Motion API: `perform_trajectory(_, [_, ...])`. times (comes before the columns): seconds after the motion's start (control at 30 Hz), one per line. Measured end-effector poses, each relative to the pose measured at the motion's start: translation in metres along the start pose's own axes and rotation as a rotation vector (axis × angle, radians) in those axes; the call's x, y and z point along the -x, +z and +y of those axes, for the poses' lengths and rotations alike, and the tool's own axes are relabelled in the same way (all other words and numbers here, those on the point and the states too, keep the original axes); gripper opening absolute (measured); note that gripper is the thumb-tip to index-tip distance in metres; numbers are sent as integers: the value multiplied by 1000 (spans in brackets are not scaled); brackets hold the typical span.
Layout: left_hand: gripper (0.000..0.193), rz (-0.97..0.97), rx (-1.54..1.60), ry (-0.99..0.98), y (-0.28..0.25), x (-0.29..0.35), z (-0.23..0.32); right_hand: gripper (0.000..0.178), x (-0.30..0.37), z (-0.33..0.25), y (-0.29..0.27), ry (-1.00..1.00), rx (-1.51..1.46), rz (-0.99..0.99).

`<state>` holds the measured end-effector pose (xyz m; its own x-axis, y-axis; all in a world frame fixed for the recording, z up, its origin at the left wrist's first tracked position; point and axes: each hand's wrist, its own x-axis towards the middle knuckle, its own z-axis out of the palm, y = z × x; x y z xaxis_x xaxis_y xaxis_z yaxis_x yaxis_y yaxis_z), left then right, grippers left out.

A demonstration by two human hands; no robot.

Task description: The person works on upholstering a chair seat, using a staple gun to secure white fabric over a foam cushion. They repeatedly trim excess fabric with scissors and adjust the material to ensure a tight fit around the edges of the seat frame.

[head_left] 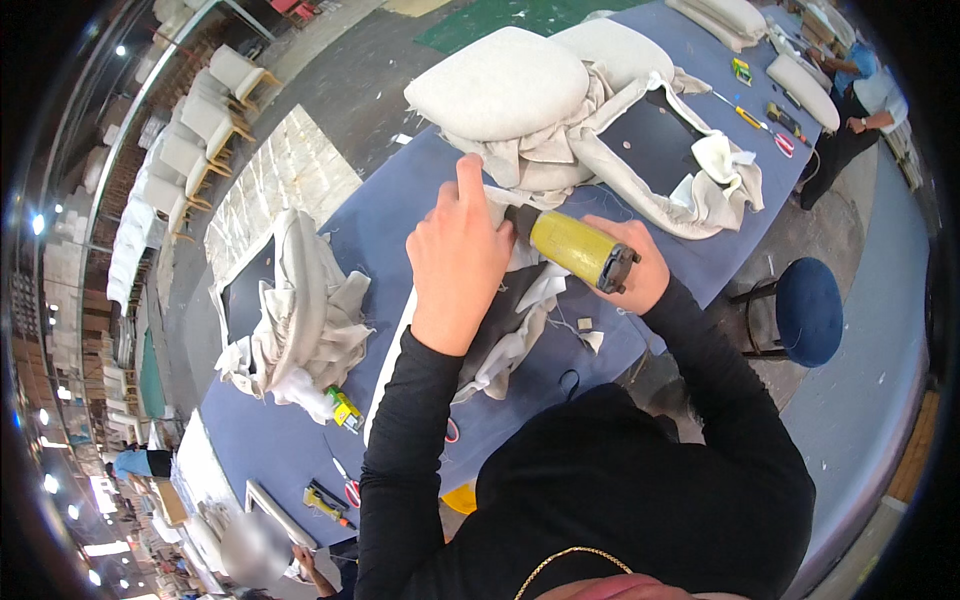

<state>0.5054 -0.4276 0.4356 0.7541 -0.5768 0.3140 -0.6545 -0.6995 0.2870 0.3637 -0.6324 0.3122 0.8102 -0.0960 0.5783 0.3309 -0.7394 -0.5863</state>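
My right hand [645,265] is wrapped round a yellow-green pneumatic staple gun [570,245], held level in front of me with its dark nose pointing left. The nose is close to my left hand [455,255], which is closed at the edge of a pale upholstered chair part, index finger stretched away from me. What its curled fingers pinch is mostly hidden, but it appears to be the cover fabric. Below both hands lies the part's dark backing [497,335], with loose pale fabric [512,358] bunched along its right side.
Another fabric-covered part [300,300] lies left on the blue table [590,375]. Beyond are cream cushions [500,85] and an open-backed covered frame [650,205]. Scissors [352,492] and another staple gun [328,503] lie lower left. A blue stool [808,312] stands right; other people work nearby.
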Motion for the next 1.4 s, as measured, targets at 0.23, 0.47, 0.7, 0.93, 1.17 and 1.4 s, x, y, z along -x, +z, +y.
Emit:
perform_trajectory(0.23, [76,132,105,29,-20,36,-34,46,5,3,-2,651,-602,-2])
perform_trajectory(0.47, [72,237,508,40,-62,148,-105,77,173,168,39,948,273,-168])
perform_trajectory(0.7, [70,182,705,129,-78,191,-121,98,231,260,87,803,398,-76])
perform_trajectory(0.93, [72,233,717,83,-78,199,-100,65,7,0,87,370,-623,97])
perform_trajectory(1.17, [64,-85,855,223,-83,212,-79,97,-19,-95,98,-322,-405,-365])
perform_trajectory(1.4, [34,-201,1226,634,-55,216,-95,107,-26,-107,108,-433,-469,-478])
